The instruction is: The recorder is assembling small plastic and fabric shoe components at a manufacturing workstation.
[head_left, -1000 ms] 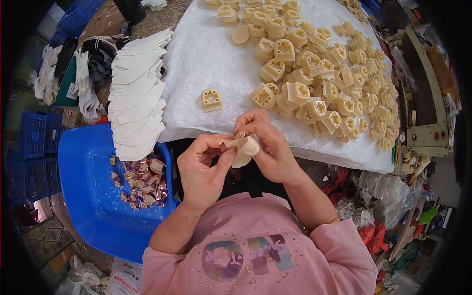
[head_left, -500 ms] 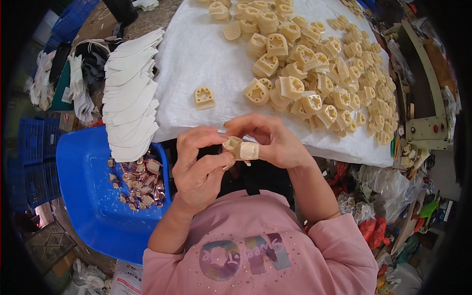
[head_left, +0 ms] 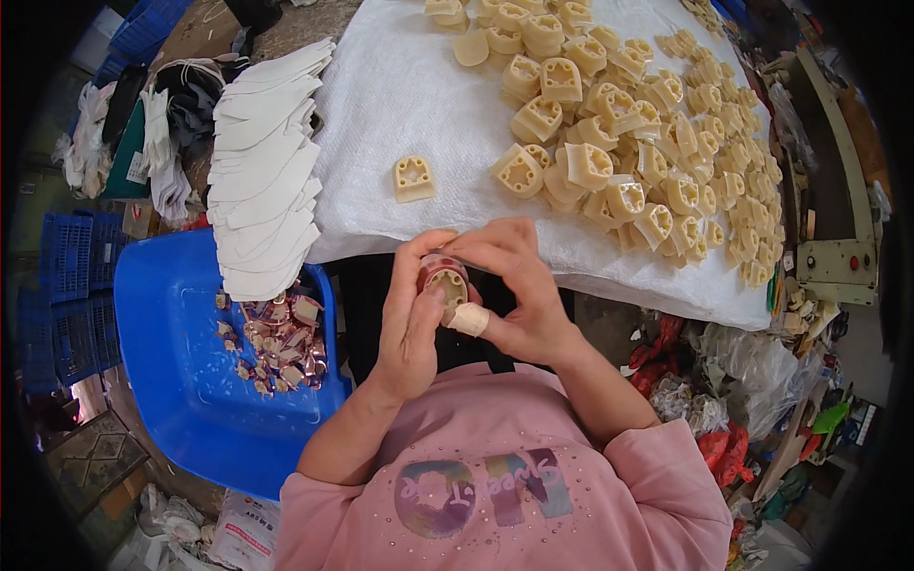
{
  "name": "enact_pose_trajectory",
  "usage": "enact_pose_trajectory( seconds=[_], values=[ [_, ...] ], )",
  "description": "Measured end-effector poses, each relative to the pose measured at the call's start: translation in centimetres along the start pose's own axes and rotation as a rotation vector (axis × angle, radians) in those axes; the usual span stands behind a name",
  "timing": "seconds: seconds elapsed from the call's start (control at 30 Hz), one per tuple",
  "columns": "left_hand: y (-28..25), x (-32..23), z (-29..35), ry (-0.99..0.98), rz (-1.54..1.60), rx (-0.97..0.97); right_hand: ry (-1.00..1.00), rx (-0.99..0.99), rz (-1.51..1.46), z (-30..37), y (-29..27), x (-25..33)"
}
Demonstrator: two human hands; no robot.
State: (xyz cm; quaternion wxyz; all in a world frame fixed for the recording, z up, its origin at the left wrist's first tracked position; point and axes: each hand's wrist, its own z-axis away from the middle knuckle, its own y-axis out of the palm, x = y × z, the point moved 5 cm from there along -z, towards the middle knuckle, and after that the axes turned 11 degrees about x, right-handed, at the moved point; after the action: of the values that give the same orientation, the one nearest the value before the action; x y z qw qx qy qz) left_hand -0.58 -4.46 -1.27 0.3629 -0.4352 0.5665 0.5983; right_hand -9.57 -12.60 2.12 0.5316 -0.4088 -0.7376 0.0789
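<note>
Both my hands hold one beige plastic shoe heel (head_left: 446, 282) in front of my chest, its hollowed face with small holes turned up. A shiny reddish-pink covering shows along its far rim. My left hand (head_left: 411, 324) grips it from the left, thumb on the near side. My right hand (head_left: 519, 295) closes on it from the right, fingers over the far edge. Beige tape (head_left: 468, 320) wraps the right thumb. On the white cloth (head_left: 362, 124) beyond my hands stands a single bare heel (head_left: 414, 179).
Many bare heels (head_left: 609, 133) are heaped on the cloth at the right. Overlapping white cut pieces (head_left: 262, 181) hang over a blue tub (head_left: 171, 381) at left, which contains shiny covered heels (head_left: 284, 343). Plastic bags (head_left: 752, 366) clutter the right side.
The held heel has been turned so its hollow face shows, with reddish covering now visible at its rim. My left fingers have straightened around it. The whole view has shifted slightly.
</note>
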Motion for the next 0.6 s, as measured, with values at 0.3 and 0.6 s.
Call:
enact_pose_trajectory(
  seconds=[0.3, 0.6],
  values=[
    [1.7, -0.8, -0.3, 0.147, -0.079, 0.019, 0.465, 0.107, -0.999, -0.6, 1.9, -2.5],
    [1.5, -1.4, 0.1, 0.295, -0.346, -0.105, 0.365, 0.154, -0.883, 0.4, 3.3, -1.7]
  ],
)
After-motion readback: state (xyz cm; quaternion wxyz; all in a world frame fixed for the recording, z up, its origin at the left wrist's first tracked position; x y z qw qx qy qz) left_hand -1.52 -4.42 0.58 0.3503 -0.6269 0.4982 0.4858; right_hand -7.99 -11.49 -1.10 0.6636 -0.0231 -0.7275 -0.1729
